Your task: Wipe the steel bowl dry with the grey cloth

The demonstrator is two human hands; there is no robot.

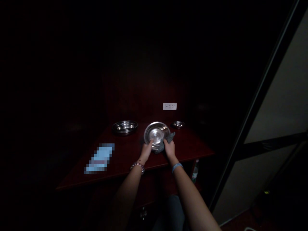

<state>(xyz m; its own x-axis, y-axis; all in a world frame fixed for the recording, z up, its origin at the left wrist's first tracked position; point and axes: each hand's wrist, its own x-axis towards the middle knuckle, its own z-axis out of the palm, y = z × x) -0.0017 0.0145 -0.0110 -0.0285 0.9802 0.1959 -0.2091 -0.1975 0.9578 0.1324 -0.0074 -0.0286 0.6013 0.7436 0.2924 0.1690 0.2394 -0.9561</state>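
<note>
A shiny metal bowl (155, 134) is tilted toward me above the dark red desk (120, 154), its inside showing. My left hand (146, 150) grips its lower left rim, thumb on the inner side. At the lower right rim, my right hand (169, 148) is closed on a grey cloth (160, 146), which lies against the bowl. Most fingers of both hands are hidden beneath the bowl and cloth.
Stacked metal bowls (124, 127) stand at the back left, and a small metal bowl (178, 124) at the back right. A blurred blue item (99, 158) lies front left. A socket panel (169, 106) is on the wall; a bottle (195, 172) stands below the desk's right side.
</note>
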